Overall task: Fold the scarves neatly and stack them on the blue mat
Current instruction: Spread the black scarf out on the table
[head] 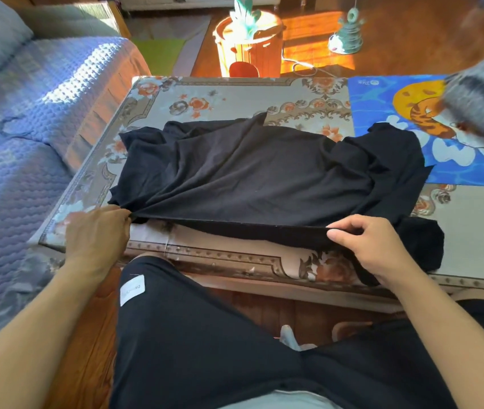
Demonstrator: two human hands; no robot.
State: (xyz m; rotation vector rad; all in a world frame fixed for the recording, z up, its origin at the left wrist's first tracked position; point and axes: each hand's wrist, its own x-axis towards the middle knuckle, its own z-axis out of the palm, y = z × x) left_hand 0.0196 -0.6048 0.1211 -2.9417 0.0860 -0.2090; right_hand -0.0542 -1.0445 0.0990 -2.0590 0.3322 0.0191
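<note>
Now, black scarf (264, 172) spread on counter (234, 93), far end overlapping blue mat (382, 95). Left hand (99, 231) and right hand (364, 246) pinch near edge. Best: keep edge taut, align corners, smooth wrinkles before folding.

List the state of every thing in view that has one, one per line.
black scarf: spread, wrinkled, near edge lifted, right end overlapping the mat
left hand: pinching scarf edge
right hand: gripping scarf edge
blue mat: flat on table
grey scarf: bunched on the mat, blurred
</note>
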